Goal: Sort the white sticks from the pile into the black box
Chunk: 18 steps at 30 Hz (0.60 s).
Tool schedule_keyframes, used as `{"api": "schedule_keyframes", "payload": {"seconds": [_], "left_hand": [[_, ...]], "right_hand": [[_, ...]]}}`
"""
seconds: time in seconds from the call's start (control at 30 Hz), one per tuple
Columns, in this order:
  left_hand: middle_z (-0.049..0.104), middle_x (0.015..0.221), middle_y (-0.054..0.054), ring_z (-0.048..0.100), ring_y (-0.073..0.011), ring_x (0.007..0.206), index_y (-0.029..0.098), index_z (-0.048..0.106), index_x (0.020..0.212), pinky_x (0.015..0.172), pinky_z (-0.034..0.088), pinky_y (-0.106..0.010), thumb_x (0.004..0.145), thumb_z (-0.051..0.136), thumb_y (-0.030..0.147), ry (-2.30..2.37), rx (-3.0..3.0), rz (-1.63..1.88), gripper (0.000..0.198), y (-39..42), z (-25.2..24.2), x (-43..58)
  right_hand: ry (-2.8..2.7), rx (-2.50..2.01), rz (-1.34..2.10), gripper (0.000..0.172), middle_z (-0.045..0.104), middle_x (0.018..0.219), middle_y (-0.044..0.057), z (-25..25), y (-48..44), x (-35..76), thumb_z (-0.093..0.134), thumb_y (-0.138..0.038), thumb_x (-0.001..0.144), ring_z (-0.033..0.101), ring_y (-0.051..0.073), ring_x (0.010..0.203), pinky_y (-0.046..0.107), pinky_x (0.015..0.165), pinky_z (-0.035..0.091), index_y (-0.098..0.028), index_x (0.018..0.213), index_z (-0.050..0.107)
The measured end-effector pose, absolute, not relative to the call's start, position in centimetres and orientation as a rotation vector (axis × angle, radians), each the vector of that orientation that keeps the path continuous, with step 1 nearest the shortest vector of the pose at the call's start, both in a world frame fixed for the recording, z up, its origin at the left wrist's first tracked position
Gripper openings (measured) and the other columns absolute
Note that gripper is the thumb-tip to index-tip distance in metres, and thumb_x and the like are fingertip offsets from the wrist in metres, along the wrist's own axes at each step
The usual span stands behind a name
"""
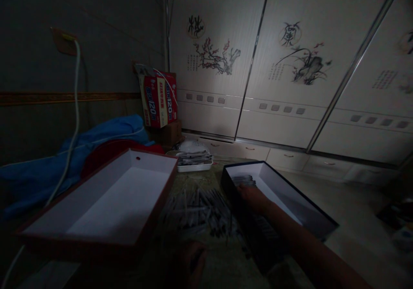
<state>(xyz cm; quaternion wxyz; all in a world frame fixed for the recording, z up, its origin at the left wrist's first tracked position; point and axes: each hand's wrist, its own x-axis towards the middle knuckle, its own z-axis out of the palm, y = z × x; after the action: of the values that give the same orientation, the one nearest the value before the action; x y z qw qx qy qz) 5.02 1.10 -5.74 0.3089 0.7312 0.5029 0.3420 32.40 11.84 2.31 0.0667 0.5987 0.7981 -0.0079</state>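
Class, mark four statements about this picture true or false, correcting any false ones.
1. The right hand reaches into the dark, white-lined rectangular box. True.
2. Both hands are in that box. False: the left hand is outside it, near the picture's bottom edge.
3. A red, white-lined rectangular box stands left of the loose, slim grey sticks. True.
4. The crumpled blue fabric lies at the far right. False: it lies at the left.

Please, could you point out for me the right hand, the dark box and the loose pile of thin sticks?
Right hand [253,197]: head view, back of the hand.
Dark box [288,195]: head view, pale inner side wall.
Pile of thin sticks [206,210]: head view, middle of the pile.
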Motion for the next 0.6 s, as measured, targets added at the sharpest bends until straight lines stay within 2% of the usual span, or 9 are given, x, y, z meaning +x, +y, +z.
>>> {"api": "schedule_keyframes", "payload": {"seconds": [0.13,0.2,0.3,0.37,0.4,0.47,0.5,0.6], "left_hand": [[0.074,0.083,-0.008,0.069,-0.0213,0.080,0.019,0.072,0.082,0.075,0.052,-0.030,0.081,0.049,0.035,1.371,1.804,1.000,0.028,1.3,-6.1,4.9],[0.075,0.080,-0.008,0.069,-0.0217,0.078,0.020,0.072,0.081,0.075,0.053,-0.030,0.079,0.049,0.035,1.393,1.761,1.046,0.027,1.3,-5.8,5.0],[0.074,0.076,-0.008,0.069,-0.0216,0.073,0.020,0.072,0.076,0.072,0.054,-0.030,0.079,0.050,0.036,1.378,1.760,1.033,0.028,1.2,-5.0,5.1],[0.074,0.075,-0.008,0.069,-0.0220,0.072,0.019,0.072,0.076,0.071,0.055,-0.031,0.078,0.050,0.036,1.358,1.743,1.038,0.027,1.0,-4.6,5.3],[0.074,0.075,-0.008,0.070,-0.0220,0.072,0.019,0.072,0.077,0.070,0.055,-0.031,0.078,0.051,0.036,1.354,1.724,1.055,0.026,1.0,-4.6,5.4],[0.075,0.076,-0.007,0.070,-0.0220,0.073,0.021,0.072,0.078,0.070,0.055,-0.030,0.078,0.054,0.037,1.363,1.692,1.105,0.024,0.9,-4.8,5.4],[0.075,0.078,-0.006,0.070,-0.0220,0.075,0.022,0.072,0.080,0.072,0.055,-0.030,0.078,0.055,0.038,1.370,1.682,1.135,0.024,0.9,-5.0,5.4],[0.076,0.083,-0.006,0.069,-0.0216,0.079,0.023,0.073,0.084,0.078,0.054,-0.031,0.078,0.057,0.042,1.379,1.677,1.196,0.025,1.1,-5.4,5.0]], "right_hand": [[2.452,1.977,0.087,0.021,0.066,0.102,0.014,3.7,11.6,33.4,0.052,-0.006,0.084,0.066,0.020,0.082,0.032,0.069,0.050,-0.009,0.103,0.058],[2.505,2.139,0.194,0.019,0.065,0.099,0.015,5.6,11.1,34.2,0.050,-0.005,0.081,0.065,0.021,0.083,0.030,0.070,0.048,-0.010,0.098,0.056],[2.585,2.430,0.398,0.010,0.063,0.089,0.008,9.5,8.9,34.7,0.046,-0.017,0.086,0.062,0.016,0.078,0.026,0.071,0.046,-0.016,0.095,0.049],[2.657,2.687,0.509,0.011,0.060,0.079,0.003,11.8,6.7,34.3,0.040,-0.027,0.089,0.060,0.014,0.070,0.025,0.067,0.045,-0.019,0.093,0.046],[2.817,2.885,0.440,0.011,0.060,0.073,0.001,12.6,5.5,33.7,0.045,-0.031,0.086,0.058,0.014,0.065,0.024,0.062,0.045,-0.020,0.087,0.048],[2.999,3.174,-0.058,0.014,0.060,0.066,-0.001,13.1,3.0,32.3,0.053,-0.035,0.082,0.057,0.013,0.061,0.023,0.059,0.043,-0.022,0.079,0.052],[3.020,3.231,-0.444,0.014,0.060,0.064,-0.002,12.8,1.9,31.4,0.056,-0.035,0.081,0.057,0.013,0.061,0.023,0.059,0.043,-0.022,0.076,0.054],[2.952,2.851,-1.848,0.019,0.059,0.060,-0.004,9.9,-0.3,28.3,0.061,-0.038,0.079,0.054,0.011,0.058,0.022,0.058,0.041,-0.021,0.074,0.054]]}}
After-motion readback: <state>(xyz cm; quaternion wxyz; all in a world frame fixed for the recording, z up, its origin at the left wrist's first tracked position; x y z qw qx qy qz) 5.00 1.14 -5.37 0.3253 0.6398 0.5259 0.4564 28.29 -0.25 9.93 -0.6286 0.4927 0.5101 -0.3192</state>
